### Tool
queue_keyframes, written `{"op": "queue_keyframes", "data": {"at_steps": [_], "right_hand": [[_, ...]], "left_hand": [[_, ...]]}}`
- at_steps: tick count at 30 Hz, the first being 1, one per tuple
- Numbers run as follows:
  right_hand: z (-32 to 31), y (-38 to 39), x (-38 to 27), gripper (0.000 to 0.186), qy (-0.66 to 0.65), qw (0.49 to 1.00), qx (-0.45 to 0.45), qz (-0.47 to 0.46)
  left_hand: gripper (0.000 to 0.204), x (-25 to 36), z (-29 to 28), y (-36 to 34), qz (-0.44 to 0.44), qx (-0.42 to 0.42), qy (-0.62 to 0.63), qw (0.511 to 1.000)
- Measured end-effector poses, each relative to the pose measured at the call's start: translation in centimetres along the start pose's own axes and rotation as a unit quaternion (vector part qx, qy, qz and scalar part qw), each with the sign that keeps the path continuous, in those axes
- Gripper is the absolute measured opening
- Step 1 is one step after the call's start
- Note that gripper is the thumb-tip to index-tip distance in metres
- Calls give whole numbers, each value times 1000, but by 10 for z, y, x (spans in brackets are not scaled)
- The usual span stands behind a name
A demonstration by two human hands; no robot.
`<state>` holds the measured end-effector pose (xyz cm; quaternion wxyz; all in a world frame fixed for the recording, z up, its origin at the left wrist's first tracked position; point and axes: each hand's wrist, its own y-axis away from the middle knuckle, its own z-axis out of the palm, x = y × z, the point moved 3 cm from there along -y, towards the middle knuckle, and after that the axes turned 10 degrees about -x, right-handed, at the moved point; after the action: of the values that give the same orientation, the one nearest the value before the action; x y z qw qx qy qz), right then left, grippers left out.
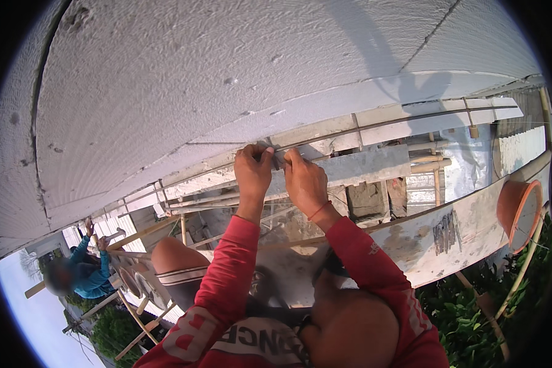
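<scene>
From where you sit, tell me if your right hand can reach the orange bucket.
Probably not. The right hand is on the thin rod by the wall, and the orange bucket hangs far right, beyond the plank.

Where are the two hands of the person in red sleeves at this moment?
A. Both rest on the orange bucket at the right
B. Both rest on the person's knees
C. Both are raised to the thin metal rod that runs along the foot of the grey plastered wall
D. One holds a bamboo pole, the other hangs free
C: the left hand and the right hand both pinch the thin metal rod beside the grey plastered wall.
</scene>
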<state>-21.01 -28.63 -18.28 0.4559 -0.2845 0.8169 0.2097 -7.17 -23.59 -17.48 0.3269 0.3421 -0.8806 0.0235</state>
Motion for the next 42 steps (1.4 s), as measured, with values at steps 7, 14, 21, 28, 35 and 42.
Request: {"op": "queue_keyframes", "data": {"at_steps": [7, 14, 21, 28, 35, 42], "right_hand": [[9, -7, 1, 16, 57, 998, -24, -29], [0, -9, -2, 18, 87, 995, -26, -34], [7, -19, -6, 23, 147, 987, -61, -9], [3, 4, 2, 31, 145, 980, -19, -133], [5, 6, 6, 41, 144, 982, -33, -120], [14, 5, 2, 34, 163, 980, -32, -113]], "left_hand": [[24, 13, 5, 4, -57, 84, -43, 994], [21, 10, 21, 10, -64, 101, -67, 991], [21, 6, 17, 9, -18, 98, -76, 992], [20, 9, 16, 13, -31, 116, -37, 992], [20, 10, 16, 14, -21, 124, -24, 992], [20, 11, 18, 16, 3, 145, -9, 989]]}}
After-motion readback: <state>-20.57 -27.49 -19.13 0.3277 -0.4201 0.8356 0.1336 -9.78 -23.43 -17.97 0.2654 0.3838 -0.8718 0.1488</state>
